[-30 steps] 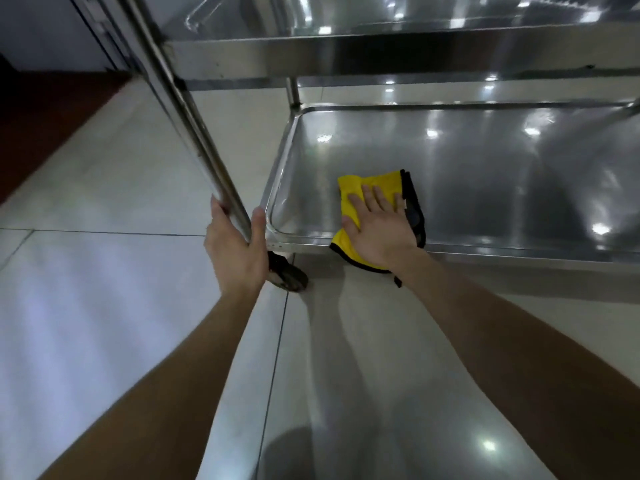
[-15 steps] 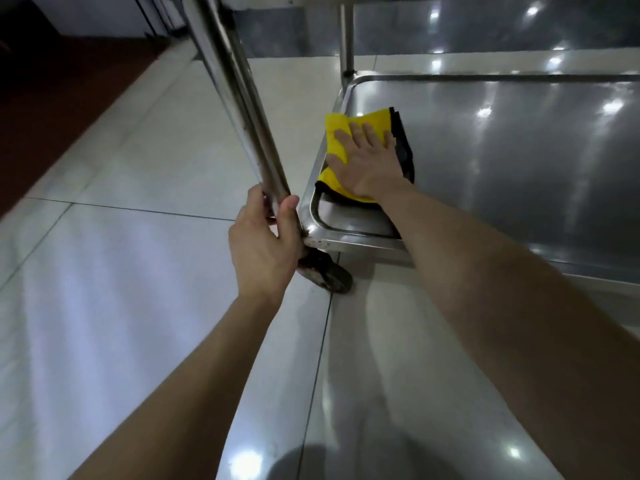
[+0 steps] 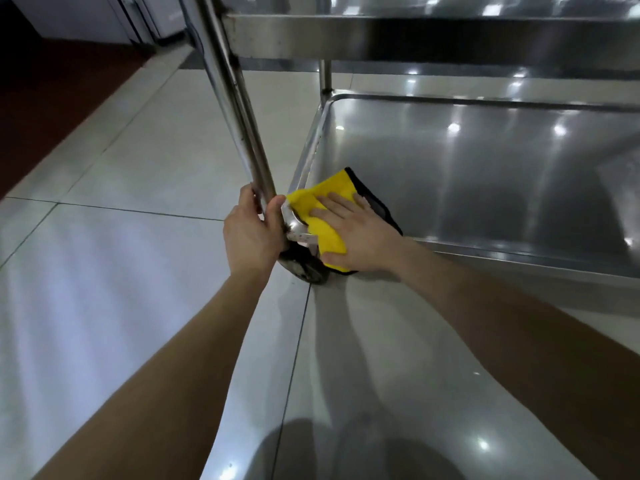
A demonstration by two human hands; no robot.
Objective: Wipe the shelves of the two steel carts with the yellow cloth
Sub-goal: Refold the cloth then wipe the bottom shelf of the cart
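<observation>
My left hand (image 3: 252, 233) grips the steel cart's upright post (image 3: 239, 109) near its foot, fingers and thumb curled round the tube. My right hand (image 3: 356, 233) lies flat, fingers straight, pressing the yellow cloth (image 3: 322, 206) onto the near left corner of the bottom shelf (image 3: 485, 168). The cloth, edged in black, drapes over the shelf's front rim. A black caster wheel (image 3: 308, 268) sits just below that corner on the pale tiled floor (image 3: 121, 237). The upper shelf (image 3: 415, 32) runs overhead.
</observation>
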